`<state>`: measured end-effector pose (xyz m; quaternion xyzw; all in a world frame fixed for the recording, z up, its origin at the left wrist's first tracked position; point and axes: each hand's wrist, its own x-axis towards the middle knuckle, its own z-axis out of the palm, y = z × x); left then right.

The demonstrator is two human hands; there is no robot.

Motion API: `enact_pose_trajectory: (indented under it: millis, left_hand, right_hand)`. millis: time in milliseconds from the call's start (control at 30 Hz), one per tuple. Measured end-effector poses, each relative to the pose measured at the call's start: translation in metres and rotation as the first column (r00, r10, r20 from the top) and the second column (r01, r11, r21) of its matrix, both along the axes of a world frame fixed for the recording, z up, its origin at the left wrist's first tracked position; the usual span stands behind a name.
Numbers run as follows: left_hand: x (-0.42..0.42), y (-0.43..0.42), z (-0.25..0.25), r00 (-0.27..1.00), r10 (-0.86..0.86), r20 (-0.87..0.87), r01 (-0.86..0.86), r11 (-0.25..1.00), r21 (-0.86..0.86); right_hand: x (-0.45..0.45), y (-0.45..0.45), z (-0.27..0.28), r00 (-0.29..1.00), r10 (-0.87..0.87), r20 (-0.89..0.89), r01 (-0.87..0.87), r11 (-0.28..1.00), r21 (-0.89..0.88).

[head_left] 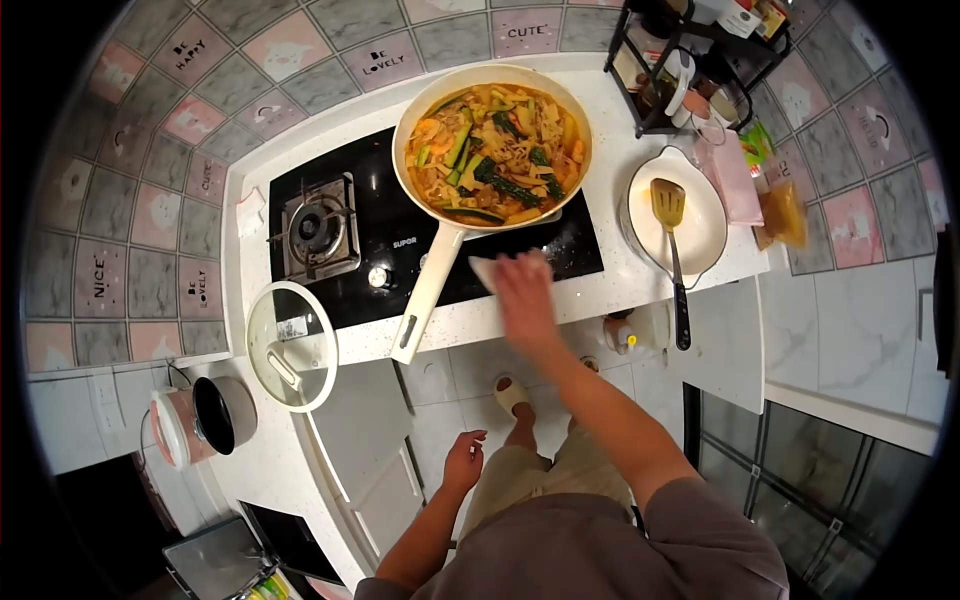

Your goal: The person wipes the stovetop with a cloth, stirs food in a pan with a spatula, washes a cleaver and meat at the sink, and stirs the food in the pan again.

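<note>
I have the right hand (pixel 525 290) stretched forward over the front part of the black glass hob (pixel 350 295), its back turned up to my camera. Its fingers are bent down onto a thin off-white cloth (pixel 482 269), gripping it against the dark surface. The cloth shows as a pale corner poking out on the left of the fingers; the rest lies hidden beneath them, so I cannot tell how the thumb sits. That corner is just right of the long cream handle (pixel 430 290) and just in front of the round cream pan (pixel 490 75), near both.

I see the left hand (pixel 463 462) low beside the body, well apart from the cloth and below the counter edge; its fingers are loosely curled, with nothing visible in them.

The pan is filled with a saucy orange stew of green and yellow vegetables (pixel 500 160). To its left I make out a bare gas burner with a metal grate (pixel 318 230), and nearer the body a clear glass lid with a cream rim (pixel 310 330). On the right, a slotted yellowish spatula with a black handle (pixel 668 205) rests across a white oval dish (pixel 708 225).
</note>
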<state>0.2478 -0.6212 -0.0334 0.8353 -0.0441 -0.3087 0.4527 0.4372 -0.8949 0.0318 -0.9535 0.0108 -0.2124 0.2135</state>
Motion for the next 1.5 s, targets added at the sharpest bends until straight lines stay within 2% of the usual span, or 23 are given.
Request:
enact_pose_trajectory:
  millis: [67,200,267,300,333,400,467,533,600,667,733,767,867,933,1000,1133,1233,1500]
  left_hand:
    - [-0.001,0.003,-0.002,1.0,-0.022,0.001,0.022,1.0,0.007]
    - [-0.003,0.01,-0.007,1.0,0.003,-0.003,-0.003,1.0,-0.003]
    - [-0.004,0.011,-0.009,1.0,0.001,-0.01,-0.001,1.0,0.002]
    - [-0.004,0.013,-0.011,1.0,-0.011,-0.021,0.011,1.0,0.0]
    - [-0.004,0.014,-0.011,0.999,-0.021,-0.029,0.021,1.0,-0.003]
    - [-0.002,0.012,-0.01,0.998,-0.007,-0.057,0.006,1.0,-0.012]
    - [-0.001,0.009,-0.011,0.996,0.01,-0.085,-0.01,1.0,-0.005]
    - [-0.001,0.009,-0.013,0.996,0.011,-0.092,-0.013,1.0,-0.019]
    - [-0.001,0.009,-0.014,0.995,0.013,-0.099,-0.016,0.999,-0.03]
    - [-0.001,0.008,-0.015,0.992,0.037,-0.124,-0.043,0.998,-0.048]
    - [0.002,0.008,-0.015,0.991,0.018,-0.132,-0.024,0.999,-0.043]
    - [0.003,0.008,-0.015,0.99,0.004,-0.142,-0.009,0.999,-0.036]
    - [0.003,0.011,-0.015,0.986,-0.009,-0.165,0.004,1.0,-0.029]
    - [0.004,0.013,-0.017,0.98,-0.014,-0.198,0.011,1.0,-0.018]
    - [0.004,0.013,-0.018,0.972,-0.02,-0.233,0.02,1.0,-0.005]
    - [0.002,0.012,-0.021,0.97,-0.015,-0.243,0.011,1.0,-0.015]
    - [-0.004,0.009,-0.025,0.964,-0.002,-0.267,-0.004,1.0,-0.019]
    - [-0.009,0.003,-0.028,0.958,-0.023,-0.286,0.025,1.0,0.001]
  right_hand:
    - [0.01,0.022,-0.029,0.974,0.206,0.093,-0.221,0.957,0.19]
    - [0.01,0.033,-0.03,0.975,0.217,0.054,-0.223,0.962,0.155]
    - [0.006,0.026,-0.029,0.981,0.196,0.001,-0.194,0.973,0.124]
    - [0.006,0.016,-0.028,0.978,0.188,-0.093,-0.177,0.977,0.114]
    - [0.007,0.003,-0.027,0.976,0.1,-0.193,-0.08,0.991,0.105]
    - [0.011,-0.032,-0.032,0.988,0.008,-0.157,-0.019,0.997,-0.069]
    - [0.008,-0.06,-0.031,0.981,-0.059,-0.184,0.057,0.998,-0.019]
    - [0.003,-0.077,-0.032,0.971,-0.087,-0.221,0.079,0.996,-0.047]
    - [-0.002,-0.087,-0.036,0.961,-0.195,-0.195,0.187,0.981,-0.06]
    - [-0.013,-0.089,-0.037,0.96,-0.215,-0.179,0.215,0.976,-0.018]
    - [-0.032,-0.087,-0.03,0.98,-0.184,-0.073,0.195,0.966,0.171]
    - [-0.043,-0.085,-0.025,0.983,-0.177,-0.044,0.182,0.963,0.197]
    - [-0.064,-0.08,-0.038,0.971,-0.231,-0.065,0.236,0.968,0.085]
    - [-0.058,-0.085,-0.031,0.964,-0.261,-0.042,0.264,0.962,0.076]
    - [-0.045,-0.095,-0.027,0.953,-0.288,-0.089,0.302,0.911,0.283]
    - [-0.037,-0.098,-0.047,0.954,-0.299,-0.016,0.296,0.934,0.202]
    - [-0.037,-0.096,-0.046,0.946,-0.324,-0.023,0.316,0.901,0.298]
    - [-0.023,-0.103,-0.046,0.947,-0.322,-0.017,0.311,0.897,0.315]
